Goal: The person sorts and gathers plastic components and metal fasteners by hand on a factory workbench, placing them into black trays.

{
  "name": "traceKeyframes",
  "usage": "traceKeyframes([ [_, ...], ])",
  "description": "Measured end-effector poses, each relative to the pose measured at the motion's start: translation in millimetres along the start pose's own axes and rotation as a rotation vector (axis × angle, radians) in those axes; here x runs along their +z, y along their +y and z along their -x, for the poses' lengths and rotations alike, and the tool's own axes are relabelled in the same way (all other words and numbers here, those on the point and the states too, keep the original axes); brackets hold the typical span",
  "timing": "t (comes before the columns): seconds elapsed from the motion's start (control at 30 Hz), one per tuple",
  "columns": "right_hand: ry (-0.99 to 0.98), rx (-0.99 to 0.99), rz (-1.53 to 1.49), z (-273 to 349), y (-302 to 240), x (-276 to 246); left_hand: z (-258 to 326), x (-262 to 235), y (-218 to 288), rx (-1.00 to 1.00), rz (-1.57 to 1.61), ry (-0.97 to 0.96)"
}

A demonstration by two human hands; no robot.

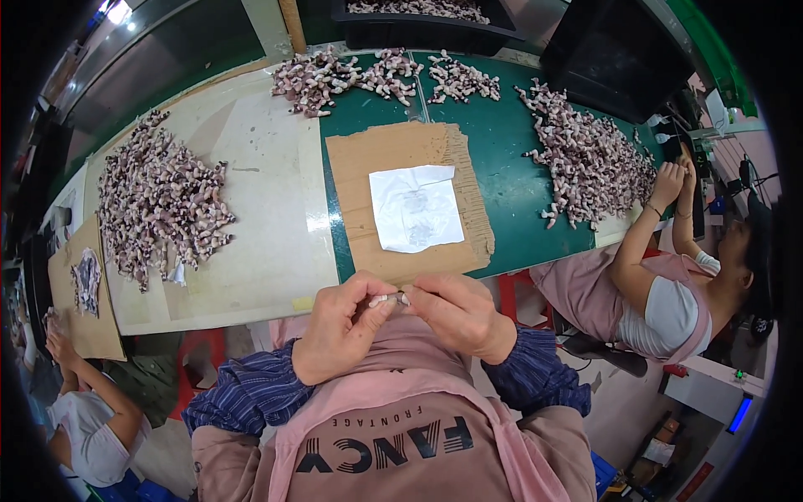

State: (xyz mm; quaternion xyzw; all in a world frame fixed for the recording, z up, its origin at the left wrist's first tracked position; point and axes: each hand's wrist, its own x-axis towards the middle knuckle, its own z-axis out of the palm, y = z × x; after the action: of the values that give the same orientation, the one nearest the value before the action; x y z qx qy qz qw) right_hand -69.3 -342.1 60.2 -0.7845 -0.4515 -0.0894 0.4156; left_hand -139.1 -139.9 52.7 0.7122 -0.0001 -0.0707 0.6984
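In front of my chest, just off the table's near edge, both hands meet around one small pinkish-white and dark piece (393,299), which looks like a tiny moulded figure. My left hand (341,328) pinches it between thumb and fingers. From the other side, the fingertips of my right hand (462,315) are closed on the same piece. Fingers cover most of it, so its full shape is hidden. Just beyond my hands lies a torn brown cardboard sheet (353,197), with a creased white paper (416,209) on top.
Heaps of similar little pieces lie at the left (163,197), at the far side (314,79) and at the right (585,159). A black bin (427,32) stands behind the table (276,209). Co-workers sit on either side, a person (669,293) at right and another (96,418) at left.
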Motion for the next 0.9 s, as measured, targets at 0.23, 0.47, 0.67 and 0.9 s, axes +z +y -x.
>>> traceKeyframes([
  [0.23,-0.089,-0.013,-0.035,-7,20,17,-13,-8,-14,0.055,-0.122,0.067],
  [0.47,0.236,0.288,0.146,-36,139,-17,-24,-154,5,0.158,-0.837,0.43],
  [0.67,0.282,0.324,0.298,-81,216,-38,-15,-298,23,0.021,-1.352,0.622],
  [0.9,0.167,0.381,0.429,-100,231,-18,-49,-281,24,-0.096,-1.598,0.703],
])
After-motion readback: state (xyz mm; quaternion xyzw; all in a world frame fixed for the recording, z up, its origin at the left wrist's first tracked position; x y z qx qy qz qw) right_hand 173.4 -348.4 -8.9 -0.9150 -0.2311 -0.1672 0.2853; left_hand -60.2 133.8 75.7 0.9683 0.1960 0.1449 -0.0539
